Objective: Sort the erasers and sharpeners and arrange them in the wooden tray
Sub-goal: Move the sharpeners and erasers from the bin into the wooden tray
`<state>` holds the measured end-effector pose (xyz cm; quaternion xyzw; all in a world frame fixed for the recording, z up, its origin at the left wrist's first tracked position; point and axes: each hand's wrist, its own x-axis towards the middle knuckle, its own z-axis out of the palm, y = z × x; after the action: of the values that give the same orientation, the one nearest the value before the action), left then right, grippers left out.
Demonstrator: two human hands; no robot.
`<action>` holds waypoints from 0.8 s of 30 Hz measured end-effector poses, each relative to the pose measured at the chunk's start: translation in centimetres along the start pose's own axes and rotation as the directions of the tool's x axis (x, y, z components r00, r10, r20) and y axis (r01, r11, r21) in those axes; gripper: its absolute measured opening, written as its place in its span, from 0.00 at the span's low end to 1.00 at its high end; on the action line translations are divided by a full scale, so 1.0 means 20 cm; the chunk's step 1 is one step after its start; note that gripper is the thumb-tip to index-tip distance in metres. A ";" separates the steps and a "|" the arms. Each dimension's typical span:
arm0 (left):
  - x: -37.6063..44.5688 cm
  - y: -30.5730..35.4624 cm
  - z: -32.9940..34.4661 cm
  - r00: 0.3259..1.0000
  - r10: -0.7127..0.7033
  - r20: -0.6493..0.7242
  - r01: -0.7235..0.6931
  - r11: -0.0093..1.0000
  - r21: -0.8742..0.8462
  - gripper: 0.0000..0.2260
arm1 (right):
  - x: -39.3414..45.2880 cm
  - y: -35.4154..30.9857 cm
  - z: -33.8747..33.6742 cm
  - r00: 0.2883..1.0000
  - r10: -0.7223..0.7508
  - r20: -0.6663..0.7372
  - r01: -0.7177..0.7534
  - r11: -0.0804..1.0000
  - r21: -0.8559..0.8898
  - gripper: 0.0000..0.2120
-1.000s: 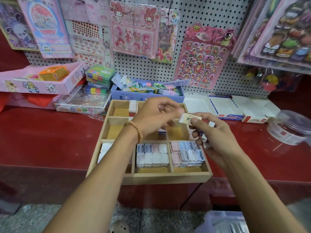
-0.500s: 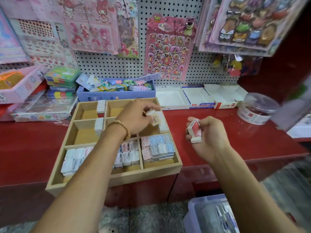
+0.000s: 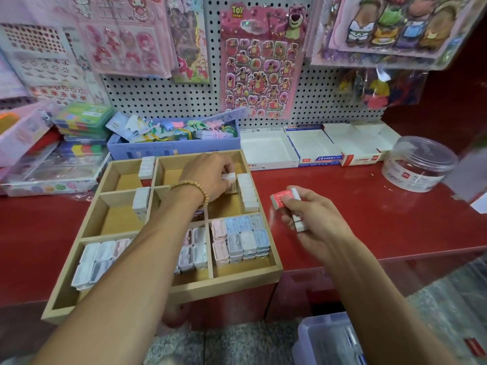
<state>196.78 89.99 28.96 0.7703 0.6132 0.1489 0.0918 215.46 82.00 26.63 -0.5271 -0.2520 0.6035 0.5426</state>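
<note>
— Wooden tray [image 3: 245,279] sits at the front edge of the red counter [image 3: 369,206], its front rim overhanging that edge a little. Where are the hands?

— Left hand [image 3: 208,175] is down in the tray's back right compartment, fingers curled round a small white eraser [image 3: 228,177], just beside a row of white erasers [image 3: 247,192] standing along that compartment's right wall.

— And the right one?

— Right hand [image 3: 313,217] hovers over the counter just right of the tray, gripping a few erasers [image 3: 286,200]; the top one has a red sleeve, the lower ones look white.

— What else is in the tray?

— Pastel sharpeners [image 3: 241,238], pink, blue and grey, packed in the front right compartment. More fill the front middle and front left ones, partly hidden by the left forearm. Short stacks of white erasers lean on the dividers in the back left compartments.

— Behind the tray?

— Open white boxes [image 3: 311,147] along the counter's back edge, and a clear round tub [image 3: 419,164] towards the right end
</note>
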 end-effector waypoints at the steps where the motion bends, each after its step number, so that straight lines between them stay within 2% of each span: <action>1: 0.01 0.00 0.01 1.000 0.001 -0.001 -0.001 1.000 0.003 0.10 | 0.01 0.00 0.00 1.000 0.003 -0.001 -0.003 1.000 0.002 0.09; 6: 0.03 0.01 0.06 1.000 0.019 -0.021 -0.018 0.999 0.044 0.08 | 0.04 0.01 -0.03 1.000 -0.023 -0.018 0.021 0.995 -0.101 0.09; 9: 0.04 0.01 0.05 1.000 0.025 -0.013 -0.024 0.995 0.096 0.07 | 0.02 0.02 -0.03 0.999 -0.033 0.016 0.034 0.996 -0.078 0.10; 12: 0.03 0.01 0.00 0.999 0.035 -0.018 -0.032 0.990 0.139 0.18 | -0.01 0.00 -0.01 0.996 -0.060 0.070 0.062 0.998 -0.024 0.10; 13: 0.01 0.02 -0.02 0.997 0.050 -0.053 -0.046 0.996 0.071 0.18 | -0.02 -0.01 0.00 0.994 -0.074 0.083 0.075 0.997 -0.005 0.10; 15: -0.05 0.07 -0.07 0.994 0.062 -0.085 -0.080 0.971 -0.225 0.11 | -0.04 -0.04 0.03 0.989 -0.102 0.102 0.099 0.994 0.040 0.11; 17: -0.13 0.12 -0.11 0.997 0.071 0.019 -0.048 0.824 -0.565 0.06 | -0.06 -0.06 0.07 0.986 -0.120 0.112 0.111 0.991 0.080 0.12; 18: -0.16 0.14 -0.13 0.993 0.088 0.081 -0.009 0.732 -0.681 0.05 | -0.07 -0.06 0.09 0.985 -0.127 0.116 0.116 0.989 0.096 0.12; 20: -0.22 0.14 -0.15 0.981 0.134 0.140 0.033 0.594 -0.804 0.04 | -0.08 -0.07 0.13 0.982 -0.139 0.130 0.123 0.985 0.125 0.12; 24: -0.28 0.08 -0.16 0.992 0.116 0.053 -0.014 0.517 -0.856 0.07 | -0.11 -0.05 0.21 0.975 -0.144 0.170 0.126 0.986 0.112 0.09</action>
<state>196.08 83.98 31.83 0.6555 0.4266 0.3934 0.4833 211.78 81.33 29.62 -0.4249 -0.3039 0.6219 0.5834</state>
